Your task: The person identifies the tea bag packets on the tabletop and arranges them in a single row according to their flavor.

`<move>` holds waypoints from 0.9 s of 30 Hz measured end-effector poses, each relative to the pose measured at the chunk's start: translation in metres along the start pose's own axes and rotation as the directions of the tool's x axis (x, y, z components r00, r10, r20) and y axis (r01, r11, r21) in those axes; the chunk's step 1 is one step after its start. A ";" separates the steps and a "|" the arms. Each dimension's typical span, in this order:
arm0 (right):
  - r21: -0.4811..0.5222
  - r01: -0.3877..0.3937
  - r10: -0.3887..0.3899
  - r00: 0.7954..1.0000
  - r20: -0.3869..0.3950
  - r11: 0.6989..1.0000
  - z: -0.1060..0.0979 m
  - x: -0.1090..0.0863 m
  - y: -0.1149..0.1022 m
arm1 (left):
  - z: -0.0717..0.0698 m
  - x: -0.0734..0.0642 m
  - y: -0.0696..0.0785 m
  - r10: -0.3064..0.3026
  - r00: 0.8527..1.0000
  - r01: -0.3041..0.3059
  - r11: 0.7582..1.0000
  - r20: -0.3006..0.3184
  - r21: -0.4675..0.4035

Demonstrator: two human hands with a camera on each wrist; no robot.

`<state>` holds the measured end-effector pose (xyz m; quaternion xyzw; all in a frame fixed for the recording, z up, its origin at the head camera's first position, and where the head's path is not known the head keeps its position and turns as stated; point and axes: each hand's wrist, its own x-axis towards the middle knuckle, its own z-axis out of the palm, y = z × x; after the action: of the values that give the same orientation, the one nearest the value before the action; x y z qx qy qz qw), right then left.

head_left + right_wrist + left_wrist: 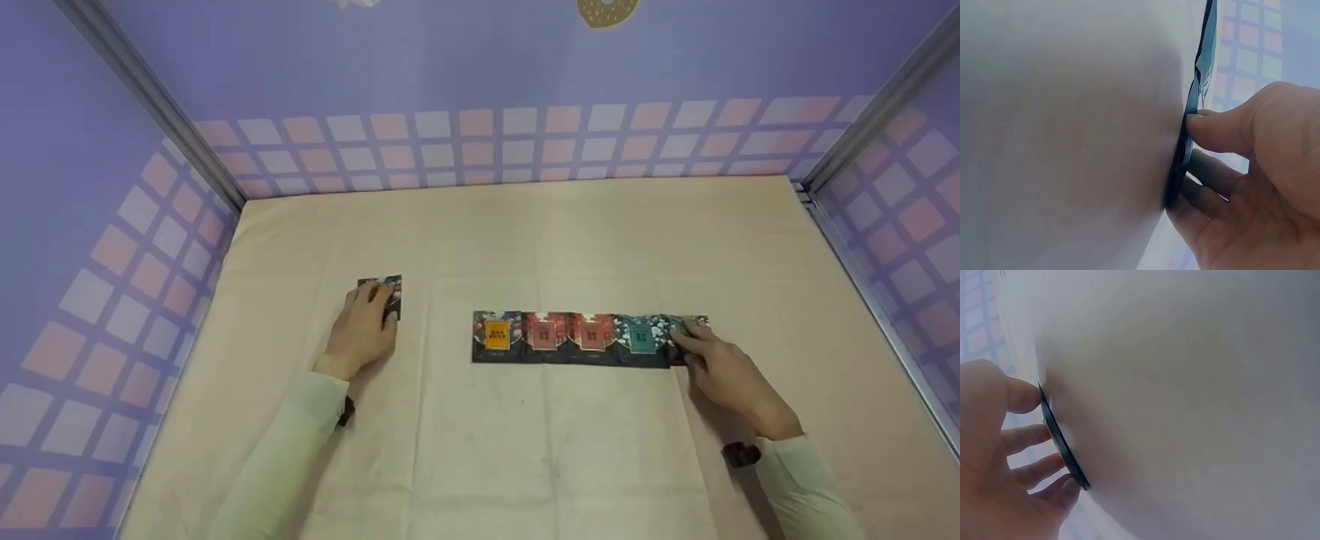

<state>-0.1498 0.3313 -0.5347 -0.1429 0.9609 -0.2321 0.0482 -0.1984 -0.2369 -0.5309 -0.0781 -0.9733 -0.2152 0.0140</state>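
My left hand [361, 330] holds a dark flat sachet [394, 301] near the cloth at the left. The left wrist view shows the thumb at one end of that sachet [1061, 441] and the fingers along its far part. On the right, my right hand [726, 367] has thumb and fingers on the end sachet [677, 355] of a row, covering much of it. Leftward from there lie a green-labelled sachet [642, 339], two red-labelled sachets [591, 336] and a yellow-labelled sachet [496, 335], edge to edge or slightly overlapping.
A cream cloth [480, 442] with fold creases covers the table. Purple panels with pink and white checks stand behind it [480, 75] and along both sides. Each wrist carries a dark band [741, 454].
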 end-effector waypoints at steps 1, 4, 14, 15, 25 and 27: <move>-0.001 0.001 -0.001 1.000 -0.001 1.000 0.000 0.000 0.000 | 0.001 -0.001 0.002 0.010 1.000 -0.010 1.000 0.002 -0.001; 0.002 0.005 -0.005 1.000 -0.004 1.000 0.001 -0.001 0.000 | 0.003 -0.006 0.007 0.045 0.999 -0.045 0.999 -0.006 -0.003; 0.004 0.003 -0.003 1.000 -0.010 1.000 0.001 -0.002 -0.001 | 0.010 -0.017 0.019 0.108 0.994 -0.108 0.994 -0.032 0.013; 0.004 0.002 -0.002 1.000 -0.012 1.000 0.001 -0.002 -0.001 | 0.011 -0.017 0.021 0.111 0.993 -0.110 0.994 -0.032 0.015; 0.000 -0.008 0.008 1.000 0.002 1.000 -0.001 0.000 -0.002 | 0.018 -0.021 0.035 0.127 0.991 -0.126 0.992 -0.028 0.025; -0.001 -0.014 0.014 1.000 0.008 1.000 -0.001 0.001 -0.003 | 0.019 -0.022 0.038 0.140 0.990 -0.139 0.990 -0.027 0.026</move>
<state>-0.1500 0.3292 -0.5322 -0.1372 0.9618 -0.2309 0.0535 -0.1707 -0.1984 -0.5336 -0.1428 -0.9677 -0.2033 0.0440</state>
